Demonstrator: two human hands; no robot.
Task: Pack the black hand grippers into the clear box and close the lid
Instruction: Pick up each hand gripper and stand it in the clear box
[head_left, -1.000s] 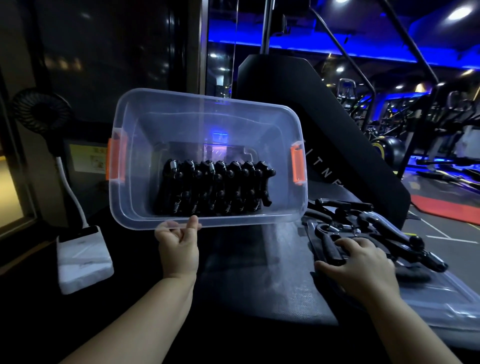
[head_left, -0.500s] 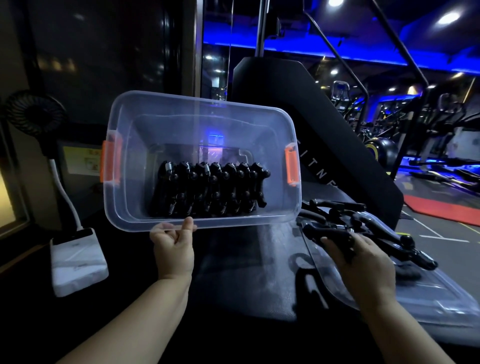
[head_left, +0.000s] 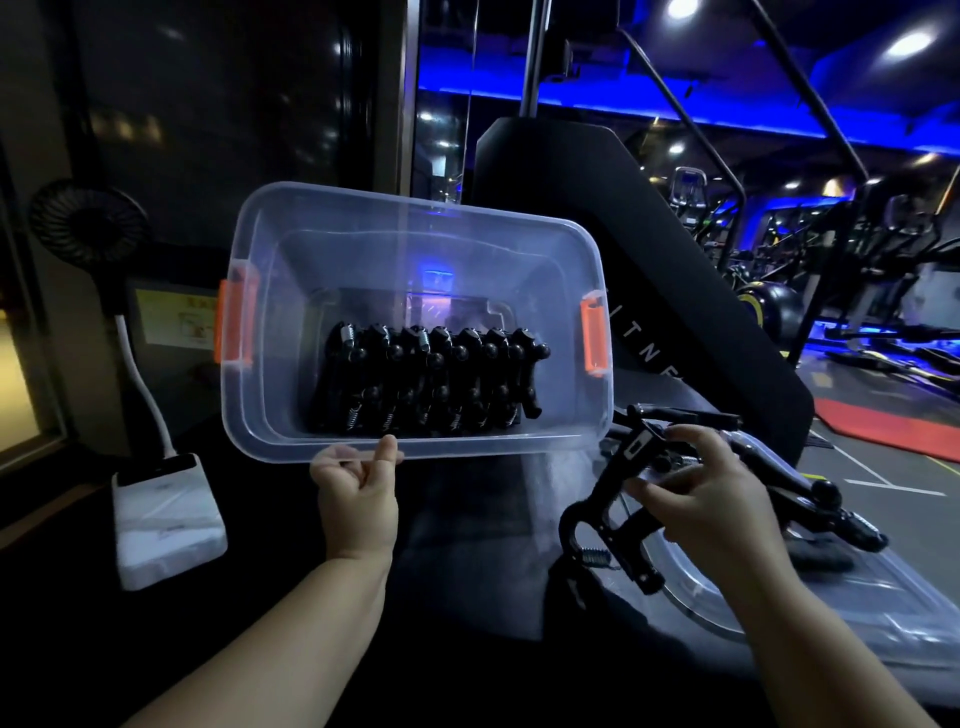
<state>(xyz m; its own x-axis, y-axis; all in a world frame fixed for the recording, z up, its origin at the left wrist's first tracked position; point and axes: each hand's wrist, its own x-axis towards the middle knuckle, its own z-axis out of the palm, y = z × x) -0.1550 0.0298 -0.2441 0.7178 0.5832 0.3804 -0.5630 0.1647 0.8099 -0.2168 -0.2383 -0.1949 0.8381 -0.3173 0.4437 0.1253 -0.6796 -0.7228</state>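
I see my left hand (head_left: 358, 499) pinching the near rim of the clear plastic storage box (head_left: 415, 249), which is tipped up so its open mouth faces me; that grip is clamped on the rim with thumb and fingers. Two orange latches (head_left: 232, 322) sit on the box, one at each short end. Inside, a packed row of black hand grippers with metal springs (head_left: 431, 384) stands against the lower wall; I count about seven, though they overlap and I cannot be sure. Bare room remains in the box above the row and on both sides of it.

My right hand (head_left: 711, 493) holds one black spring hand gripper (head_left: 618, 514) below the box's right corner, fingers clamped on its handles, clear of the rim. Behind that hand, a loose pile of more black grippers (head_left: 810, 493) lies on the clear flat lid (head_left: 883, 597) near the right edge of the dark tabletop (head_left: 467, 530); their number I cannot tell. Towards the left edge stands one white fan base (head_left: 166, 519), well apart from the box.
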